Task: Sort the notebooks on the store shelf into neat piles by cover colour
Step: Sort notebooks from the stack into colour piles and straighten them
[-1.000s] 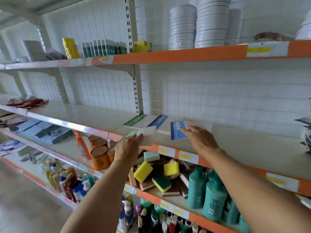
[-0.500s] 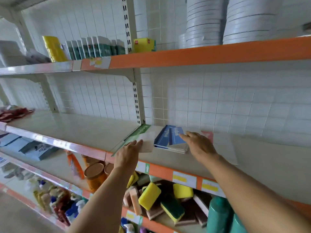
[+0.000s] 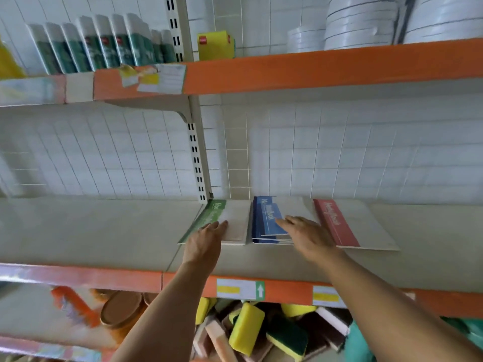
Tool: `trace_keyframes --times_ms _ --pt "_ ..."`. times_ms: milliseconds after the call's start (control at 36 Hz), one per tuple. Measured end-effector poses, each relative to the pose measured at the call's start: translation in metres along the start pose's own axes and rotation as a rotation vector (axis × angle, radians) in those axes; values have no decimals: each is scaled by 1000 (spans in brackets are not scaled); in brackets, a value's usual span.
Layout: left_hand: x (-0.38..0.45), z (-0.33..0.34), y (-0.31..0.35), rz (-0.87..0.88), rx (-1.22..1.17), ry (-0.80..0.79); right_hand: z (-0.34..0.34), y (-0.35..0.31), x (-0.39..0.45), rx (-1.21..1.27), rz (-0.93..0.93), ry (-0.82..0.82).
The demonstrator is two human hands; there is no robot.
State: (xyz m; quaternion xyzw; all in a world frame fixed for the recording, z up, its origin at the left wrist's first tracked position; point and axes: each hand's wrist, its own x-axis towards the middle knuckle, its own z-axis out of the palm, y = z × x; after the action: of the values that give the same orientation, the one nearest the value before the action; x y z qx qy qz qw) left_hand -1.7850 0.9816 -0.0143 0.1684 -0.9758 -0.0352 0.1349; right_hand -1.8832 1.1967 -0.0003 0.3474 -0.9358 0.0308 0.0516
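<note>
My left hand (image 3: 206, 237) lies flat on green notebook (image 3: 217, 220), right hand (image 3: 304, 232) flat on blue pile (image 3: 266, 223); red notebook (image 3: 337, 223) just right, all on shelf (image 3: 104, 231). Grips relaxed, holding nothing.

left hand (image 3: 206, 237) flat, right hand (image 3: 305, 235) flat

Bright even light; edges blurred, perhaps motion.

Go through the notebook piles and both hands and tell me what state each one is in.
Green pile: flat on shelf, left hand on it.
Blue pile: flat, covers slightly fanned, not squared.
Red pile: flat, untouched, at the right.
Left hand: fingers straight, pressing green pile.
Right hand: fingers straight, resting on blue pile.
</note>
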Motion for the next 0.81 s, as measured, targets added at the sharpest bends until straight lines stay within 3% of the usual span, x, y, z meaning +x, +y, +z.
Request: trace_keyframes --times_ms 222,444,806 --pt "17 15 -14 112 -72 -79 12 -5 13 -28 -17 -179" --pt "28 23 -24 170 -24 -272 13 -2 33 -26 -34 -196" --pt "39 23 -16 254 21 -210 20 0 40 -49 -19 -158"
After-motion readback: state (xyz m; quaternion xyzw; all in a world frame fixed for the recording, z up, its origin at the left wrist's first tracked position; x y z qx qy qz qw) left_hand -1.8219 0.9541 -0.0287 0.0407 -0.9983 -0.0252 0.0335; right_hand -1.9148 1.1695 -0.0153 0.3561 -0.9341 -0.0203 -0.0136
